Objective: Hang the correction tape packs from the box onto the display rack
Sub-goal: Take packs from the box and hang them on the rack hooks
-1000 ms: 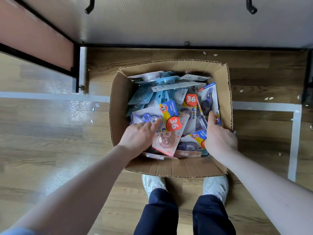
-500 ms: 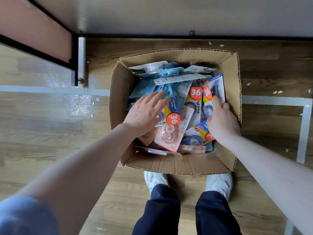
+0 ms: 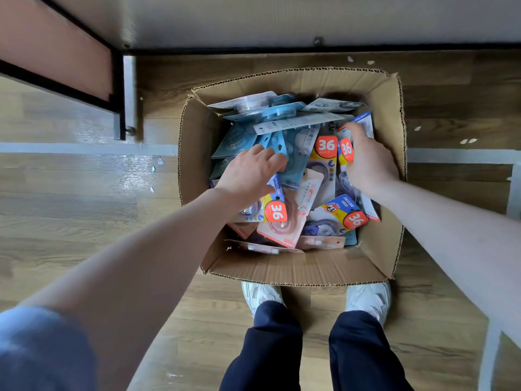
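While both hands reach into box (image 3: 290, 266), L hand (image 3: 249, 173) touches blue pack (image 3: 296, 153) w/ curled fingers, R hand (image 3: 369, 162) grips "36" pack (image 3: 346, 149)

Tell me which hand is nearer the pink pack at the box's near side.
Left. The left hand lies just above the pink pack; the right hand is farther off, by the box's right wall.

Open cardboard box (image 3: 293, 268) on the floor, filled with jumbled correction tape packs (image 3: 307, 176): blue at far left, orange "36" stickers right and near.
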`<state>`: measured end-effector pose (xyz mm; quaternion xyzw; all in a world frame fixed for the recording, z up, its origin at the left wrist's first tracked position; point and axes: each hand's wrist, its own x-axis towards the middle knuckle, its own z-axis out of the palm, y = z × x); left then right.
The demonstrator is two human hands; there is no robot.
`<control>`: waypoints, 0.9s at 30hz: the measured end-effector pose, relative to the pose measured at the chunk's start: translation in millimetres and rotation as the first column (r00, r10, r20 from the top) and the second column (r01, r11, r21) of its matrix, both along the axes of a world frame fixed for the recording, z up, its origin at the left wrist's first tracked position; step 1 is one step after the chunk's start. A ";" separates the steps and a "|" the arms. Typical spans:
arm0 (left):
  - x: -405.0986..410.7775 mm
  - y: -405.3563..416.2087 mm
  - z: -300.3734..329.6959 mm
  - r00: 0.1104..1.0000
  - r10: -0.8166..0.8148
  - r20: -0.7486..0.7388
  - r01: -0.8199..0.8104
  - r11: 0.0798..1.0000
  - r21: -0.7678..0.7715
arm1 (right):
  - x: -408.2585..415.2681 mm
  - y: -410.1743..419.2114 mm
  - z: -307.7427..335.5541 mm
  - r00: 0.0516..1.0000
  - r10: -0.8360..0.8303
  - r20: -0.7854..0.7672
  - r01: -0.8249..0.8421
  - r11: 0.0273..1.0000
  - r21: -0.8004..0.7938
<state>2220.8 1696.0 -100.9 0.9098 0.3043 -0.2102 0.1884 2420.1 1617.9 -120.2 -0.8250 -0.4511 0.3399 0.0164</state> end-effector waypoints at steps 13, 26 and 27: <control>-13.8 -13.8 2.5 0.943 -0.321 -0.087 0.325 0.945 0.037 | -0.7 2.6 15.8 0.966 0.225 0.130 -0.217 0.974 -0.068; -14.6 -13.6 11.9 0.936 -0.323 -0.142 0.315 0.946 -0.079 | -0.8 12.7 32.5 0.959 0.224 0.174 -0.190 0.963 -0.193; -15.1 -12.5 15.4 0.947 -0.282 -0.152 0.269 0.958 -0.099 | -0.9 13.0 36.3 0.959 0.218 0.182 -0.180 0.962 -0.204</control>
